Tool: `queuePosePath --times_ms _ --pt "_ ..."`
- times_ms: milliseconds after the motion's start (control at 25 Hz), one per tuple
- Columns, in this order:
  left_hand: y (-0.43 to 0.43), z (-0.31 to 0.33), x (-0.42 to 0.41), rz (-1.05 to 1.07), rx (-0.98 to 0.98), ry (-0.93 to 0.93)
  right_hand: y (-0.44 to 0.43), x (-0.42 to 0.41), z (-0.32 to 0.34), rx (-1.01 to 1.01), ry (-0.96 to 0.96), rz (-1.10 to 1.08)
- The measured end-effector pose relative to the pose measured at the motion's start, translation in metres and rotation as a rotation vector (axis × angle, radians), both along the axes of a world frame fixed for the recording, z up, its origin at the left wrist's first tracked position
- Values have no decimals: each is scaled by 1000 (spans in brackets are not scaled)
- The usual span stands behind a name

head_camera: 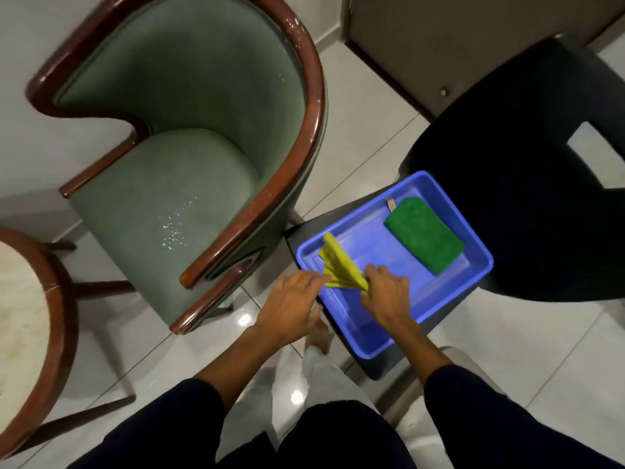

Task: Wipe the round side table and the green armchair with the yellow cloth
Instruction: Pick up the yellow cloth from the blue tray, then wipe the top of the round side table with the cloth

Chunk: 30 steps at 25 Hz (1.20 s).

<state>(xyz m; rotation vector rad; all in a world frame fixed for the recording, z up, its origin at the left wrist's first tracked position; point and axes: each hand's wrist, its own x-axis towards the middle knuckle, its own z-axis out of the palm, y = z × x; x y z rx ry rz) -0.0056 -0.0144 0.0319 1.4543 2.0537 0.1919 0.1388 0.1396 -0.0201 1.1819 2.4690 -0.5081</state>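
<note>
1. Yellow, soft and thin, the yellow microfibre cloth point(340, 265) is bunched into loose folds over the near left part of the shallow blue plastic tray point(449, 301), part of it lifted and part trailing toward the tray's left rim.
2. Right hand point(385, 292) has its fingers curled shut around one end of the cloth, gripping it in a fist-like bunch.
3. Left hand point(292, 297) pinches the other side of the cloth with fingertips together; whether the thumb presses the fabric I cannot tell from this angle.
4. By its look, the cloth should be very light and limp; it will drape and sag, so it needs gathering into a pad or folding flat before wiping. Taking it by an edge or corner lets it fall open; a palm-wide fold would give firmer contact.
5. It is neither fragile nor slippery, though a damp cloth would cling; wetness cannot be judged here.
6. Also in the tray lies a folded green cloth point(426, 235), apart from the yellow one and untouched.
7. Left of the tray stands the green upholstered armchair with a glossy brown wooden frame point(189, 157); the round marble-topped side table with a wooden rim point(59, 316) shows at the far left edge.
</note>
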Motion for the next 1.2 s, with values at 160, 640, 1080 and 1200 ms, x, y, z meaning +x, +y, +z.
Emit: queuePosePath --times_ms 160,640,1080,1200 --pt "20 36 -22 147 256 -56 8 -42 95 -103 441 173" --pt "-269 58 -167 1198 460 -782 -184 -269 123 -807 694 -153" --pt "-519 -115 -315 1493 232 -322 -460 -461 -38 -297 414 15" --pt "-549 -143 -358 1321 149 207 -519 -463 -64 -68 401 110"
